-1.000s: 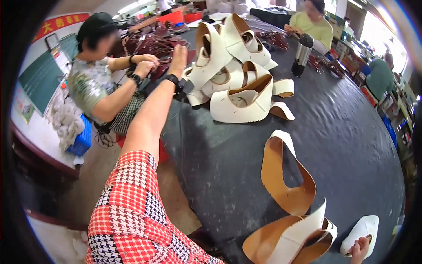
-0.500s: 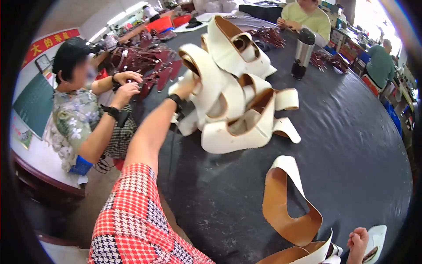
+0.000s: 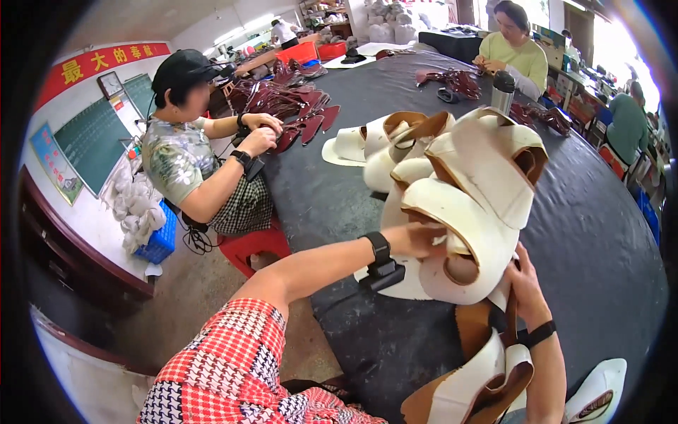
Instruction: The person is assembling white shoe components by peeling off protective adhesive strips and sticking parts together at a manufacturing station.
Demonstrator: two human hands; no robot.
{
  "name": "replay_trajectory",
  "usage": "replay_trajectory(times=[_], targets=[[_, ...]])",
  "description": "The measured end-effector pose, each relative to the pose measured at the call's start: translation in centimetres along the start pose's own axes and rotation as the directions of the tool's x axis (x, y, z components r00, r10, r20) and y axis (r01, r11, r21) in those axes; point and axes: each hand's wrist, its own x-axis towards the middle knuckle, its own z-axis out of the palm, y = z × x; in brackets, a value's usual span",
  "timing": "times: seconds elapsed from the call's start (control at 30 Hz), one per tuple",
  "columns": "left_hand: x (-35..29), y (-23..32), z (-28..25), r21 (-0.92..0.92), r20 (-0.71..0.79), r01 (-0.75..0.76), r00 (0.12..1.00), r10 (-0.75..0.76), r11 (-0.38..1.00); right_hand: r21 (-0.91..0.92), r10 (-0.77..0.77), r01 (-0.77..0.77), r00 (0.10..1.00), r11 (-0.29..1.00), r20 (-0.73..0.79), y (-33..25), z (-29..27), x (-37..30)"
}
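A pile of curved, looping pieces of white leather-like sheet with brown undersides (image 3: 487,173) rises above the black table in front of me. My left hand (image 3: 418,239), entering from the left, has its fingers closed on a fold of a white piece inside the pile; the fingertips are partly hidden. On the pile's near right side my right hand (image 3: 526,286) grips the lower edge of the white pieces, its fingers partly behind them. Below it, closer to me, lie more such pieces, brown side showing (image 3: 441,385), against my right forearm.
The round table has a black cover (image 3: 593,233). A white tray-like item (image 3: 599,389) lies at near right. A person (image 3: 180,145) sits at left by dark red strap pieces (image 3: 300,106); another person (image 3: 519,53) sits across, near a metal flask (image 3: 502,92).
The white pile has come nearer and to the right, with my left hand in it. My right hand has moved up from the lower right edge and taken hold of the pile. The view has shifted.
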Motion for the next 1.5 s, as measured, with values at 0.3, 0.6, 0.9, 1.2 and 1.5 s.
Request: replay_trajectory(times=[0.3,0.6,0.9,1.2,1.5], targets=[[-5.4,6.3,8.6,0.308,0.250,-0.474,0.877,0.411,0.825,-0.410,-0.104,0.053,0.989,0.911,-0.102,0.4,-1.8,-12.2],[-6.1,7.5,-10.8,0.387,0.837,-0.146,0.470,-0.280,0.910,-0.824,-0.241,-0.101,0.930,0.557,-0.276,0.4,-2.6,-16.7],[11.1,-16.4,-29.5,0.500,-0.766,0.497,0.635,0.095,0.709,-0.627,0.017,-0.355,0.878,0.693,-0.478,2.1,-3.6,-14.5],[21.8,-24.2,-23.5,0.430,-0.258,0.473,0.881,-0.397,0.769,-0.716,-0.106,-0.325,0.868,0.617,-0.485,4.6,-2.8,-12.1],[11.6,-5.5,-8.7,0.616,-0.118,0.372,0.915,-0.386,0.694,-0.755,-0.190,-0.193,0.902,0.627,-0.388,5.8,-4.1,-13.3]])
